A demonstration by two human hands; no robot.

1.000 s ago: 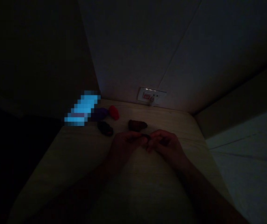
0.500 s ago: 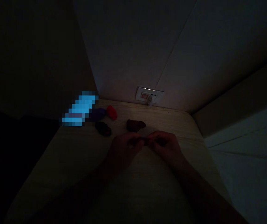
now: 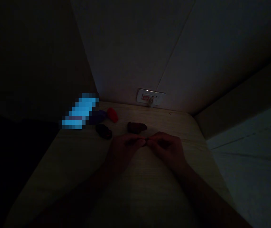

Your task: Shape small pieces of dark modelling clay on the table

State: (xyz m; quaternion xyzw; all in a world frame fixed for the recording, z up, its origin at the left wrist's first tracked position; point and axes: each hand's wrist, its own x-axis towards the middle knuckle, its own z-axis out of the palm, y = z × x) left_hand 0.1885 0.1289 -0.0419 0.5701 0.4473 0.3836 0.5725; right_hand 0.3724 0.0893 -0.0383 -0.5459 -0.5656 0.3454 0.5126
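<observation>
My left hand and my right hand meet fingertip to fingertip low over the wooden tabletop. Both are closed in a pinch around something small and dark between them, too dim to name. Just beyond the fingers lies a dark reddish-brown lump, soft-looking and longer than it is wide. To the left of it rest a black lump with a reddish end, a purple lump and a bright red lump.
A glowing, pixelated screen-like slab stands at the tabletop's far left. On the back wall is a socket plate with a red switch and a plug in it. A pale panel borders the right side. The room is very dark.
The fingertips of both hands have come closer together, and less of the dark piece between them shows. The lumps on the tabletop keep their places; the view has shifted slightly.
</observation>
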